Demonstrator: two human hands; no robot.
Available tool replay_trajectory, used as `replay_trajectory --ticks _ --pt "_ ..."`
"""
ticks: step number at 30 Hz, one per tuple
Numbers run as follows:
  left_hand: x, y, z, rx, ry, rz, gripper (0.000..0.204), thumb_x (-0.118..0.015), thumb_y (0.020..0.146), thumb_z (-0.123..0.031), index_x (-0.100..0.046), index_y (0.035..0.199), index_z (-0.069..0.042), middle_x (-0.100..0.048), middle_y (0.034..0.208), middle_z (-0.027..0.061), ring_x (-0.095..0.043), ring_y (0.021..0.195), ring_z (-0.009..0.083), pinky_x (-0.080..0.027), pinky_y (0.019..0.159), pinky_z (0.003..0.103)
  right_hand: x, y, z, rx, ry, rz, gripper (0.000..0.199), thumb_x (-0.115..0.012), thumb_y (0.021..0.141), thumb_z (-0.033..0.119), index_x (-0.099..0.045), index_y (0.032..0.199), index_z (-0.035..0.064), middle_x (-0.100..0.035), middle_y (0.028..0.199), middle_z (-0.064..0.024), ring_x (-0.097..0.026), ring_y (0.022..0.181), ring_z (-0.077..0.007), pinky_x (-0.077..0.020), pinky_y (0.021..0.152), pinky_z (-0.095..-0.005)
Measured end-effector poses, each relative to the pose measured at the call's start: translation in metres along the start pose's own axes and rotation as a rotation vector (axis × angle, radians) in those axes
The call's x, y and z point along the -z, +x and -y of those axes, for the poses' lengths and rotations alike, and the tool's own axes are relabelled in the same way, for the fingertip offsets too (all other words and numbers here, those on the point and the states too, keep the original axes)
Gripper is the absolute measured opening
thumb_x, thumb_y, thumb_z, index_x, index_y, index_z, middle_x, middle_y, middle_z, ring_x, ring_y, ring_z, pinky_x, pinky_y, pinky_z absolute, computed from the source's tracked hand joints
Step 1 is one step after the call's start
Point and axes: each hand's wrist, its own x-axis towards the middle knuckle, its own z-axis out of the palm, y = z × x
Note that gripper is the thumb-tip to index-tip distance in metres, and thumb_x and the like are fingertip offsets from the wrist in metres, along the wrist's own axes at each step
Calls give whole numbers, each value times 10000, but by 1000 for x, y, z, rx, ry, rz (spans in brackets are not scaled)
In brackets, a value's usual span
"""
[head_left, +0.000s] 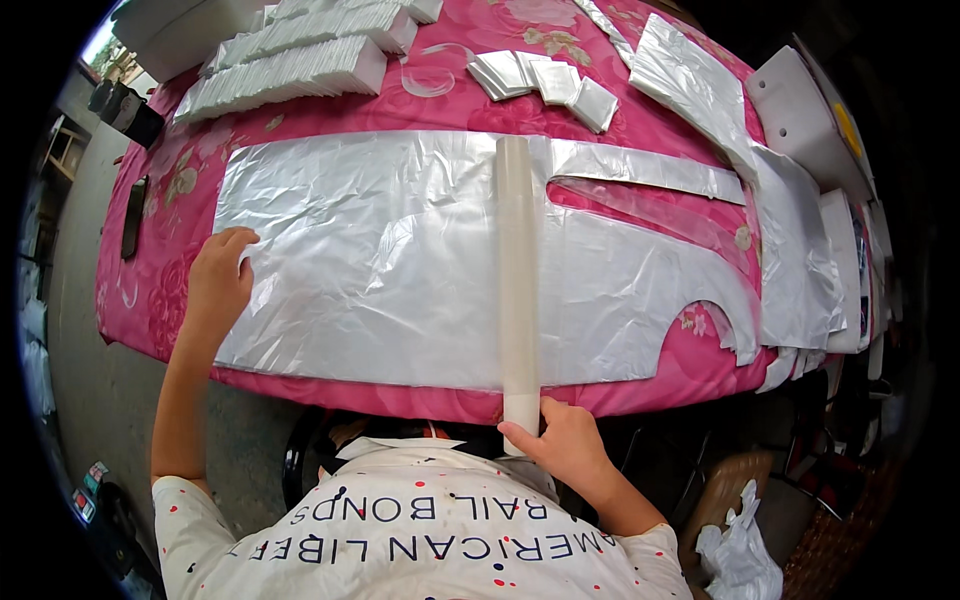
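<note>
A large stack of silvery-white plastic sheeting [370, 270] lies flat on the pink table. Its right part is cut into a strip and a curved shape with a round cut-out. A long pale tube [516, 250] rests across it, running from the far edge to past the near edge. My right hand [565, 440] grips the tube's near end, thumb over the top and index finger along the right side. At the sheeting's left edge, my left hand [222, 270] touches the plastic with thumb and fingers apart. The undersides of both hands are hidden.
Rows of packed white plastic bundles [290, 75] stand at the far left. Small folded packets [550, 85] lie at the far middle. More folded sheeting [795, 245] and white boxes [810, 115] line the right side. A dark phone-like object [134, 217] sits near the left edge.
</note>
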Motion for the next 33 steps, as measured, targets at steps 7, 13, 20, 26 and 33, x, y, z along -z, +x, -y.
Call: replay_trajectory --ticks 7,13,20,26,33 --pt "-66 -1 -156 -424 -603 35 486 -565 770 -8 -450 1242 9 -443 1304 163 -439 1184 331 -375 979 388 5 1 6 -36 111 20 472 -639 769 427 -618 875 -32 -622 729 -224 -617 676 -370 -486 632 -422" --pt "-108 3 -202 -437 -569 134 602 -511 800 -98 -299 1334 81 -274 1414 227 -244 1326 360 -220 1084 426 8 1 2 -49 161 80 474 -635 775 428 -620 888 -32 -622 737 -233 -620 697 -372 -488 648 -414" --pt "-116 -1 -203 -475 -219 163 608 -411 818 -204 -303 1321 120 -251 1423 254 -199 1353 353 -143 1109 438 37 34 -1 -32 85 184 382 -653 822 335 -640 857 -46 -646 678 -110 -606 574 -125 -480 550 -260" --pt "-117 -1 -208 -468 -212 129 590 -375 830 -212 -322 1306 134 -285 1402 270 -223 1344 357 -140 1110 431 76 139 13 -19 389 74 437 -543 896 392 -635 806 -25 -643 712 -69 -601 612 -121 -489 581 -243" --pt "-115 1 -207 -483 -183 133 576 -368 856 -211 -309 1313 134 -283 1393 288 -215 1344 369 -141 1107 437 88 230 13 98 1426 -62 285 -490 931 266 -555 1021 4 -621 989 -102 -607 865 -178 -497 780 -299"
